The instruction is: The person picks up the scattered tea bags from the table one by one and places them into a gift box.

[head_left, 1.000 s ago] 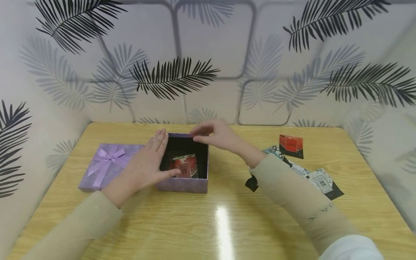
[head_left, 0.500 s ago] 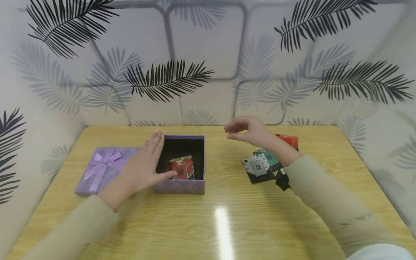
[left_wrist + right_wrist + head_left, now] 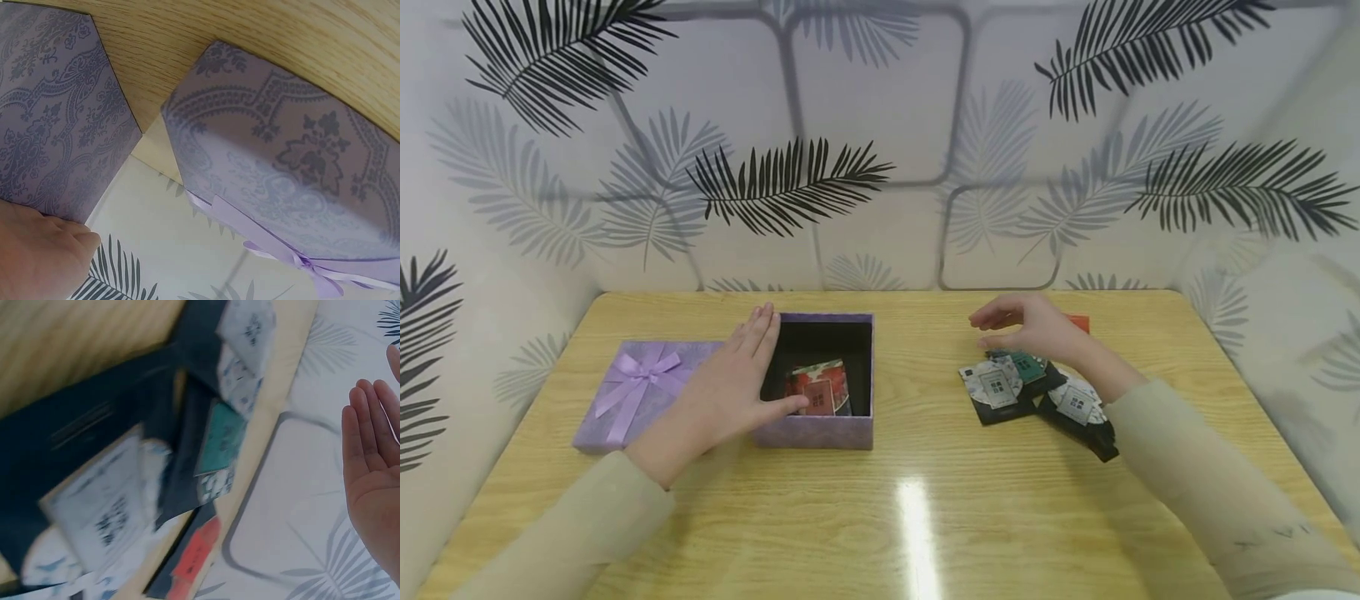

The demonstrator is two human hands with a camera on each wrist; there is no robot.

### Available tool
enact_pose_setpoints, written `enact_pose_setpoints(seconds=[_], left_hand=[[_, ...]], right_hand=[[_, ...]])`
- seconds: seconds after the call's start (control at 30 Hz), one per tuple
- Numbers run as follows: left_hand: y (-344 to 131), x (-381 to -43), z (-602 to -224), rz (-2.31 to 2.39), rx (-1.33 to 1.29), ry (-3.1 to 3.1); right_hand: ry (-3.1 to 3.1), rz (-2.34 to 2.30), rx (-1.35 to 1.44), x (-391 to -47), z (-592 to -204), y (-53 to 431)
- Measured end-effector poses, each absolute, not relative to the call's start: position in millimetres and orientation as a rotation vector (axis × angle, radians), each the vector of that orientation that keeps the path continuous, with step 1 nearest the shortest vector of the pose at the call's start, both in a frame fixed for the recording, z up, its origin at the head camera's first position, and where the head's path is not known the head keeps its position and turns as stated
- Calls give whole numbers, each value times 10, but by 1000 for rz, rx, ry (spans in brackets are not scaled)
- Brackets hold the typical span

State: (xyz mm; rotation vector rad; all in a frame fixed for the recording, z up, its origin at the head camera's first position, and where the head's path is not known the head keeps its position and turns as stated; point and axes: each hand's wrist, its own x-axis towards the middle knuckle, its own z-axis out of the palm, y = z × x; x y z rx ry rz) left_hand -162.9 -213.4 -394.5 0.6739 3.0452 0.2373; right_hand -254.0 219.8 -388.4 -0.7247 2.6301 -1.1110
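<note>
My left hand (image 3: 722, 396) rests on the left rim of an open purple box (image 3: 814, 432), its fingers straight and its thumb over the front edge. Inside the black interior lies a red patterned sachet (image 3: 822, 393). My right hand (image 3: 1033, 327) hovers above a loose group of flat sachets, fingers slightly bent and nothing in them. Among these are a white-and-black sachet (image 3: 996, 387), a green one (image 3: 1030, 367), another white-and-black one (image 3: 1078, 406) and a red one (image 3: 1079, 322) partly hidden behind the hand. In the right wrist view the palm (image 3: 374, 450) shows bare.
Left of the box lies its purple lid (image 3: 658, 383) with a ribbon bow, partly behind the left hand. A wood-grain table (image 3: 850, 517) carries everything. Behind it rises a wall covering (image 3: 880, 108) printed with leaves.
My right hand has moved away from the box, rightward and then down over the sachets, uncovering some of them. The left hand has stayed on the box.
</note>
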Motion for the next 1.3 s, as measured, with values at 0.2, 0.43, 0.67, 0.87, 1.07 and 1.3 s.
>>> enact_pose_setpoints(seconds=[0.2,0.43,0.67,0.87,1.07,1.3], left_hand=[[-2146,-1621,-3950,240,667,3038],[-2150,-1619,-3953,249,649,3032],[-2155,-1641,-3962,238,648,3029],[-2151,-1651,-3964,236,652,3024],[-2147,-1645,-3950,237,662,3027],[-2152,-1636,-3948,246,670,3039]], right_hand=[[2621,-1074,-703,-2472,-4009,2359],[2635,-1038,-692,-2450,-4148,2496],[2654,-969,-659,-2454,-4283,2562],[2678,-921,-654,-2451,-4401,2583],[2713,-852,-730,-2450,-4455,2573],[2726,-751,-888,-2445,-4474,2537]])
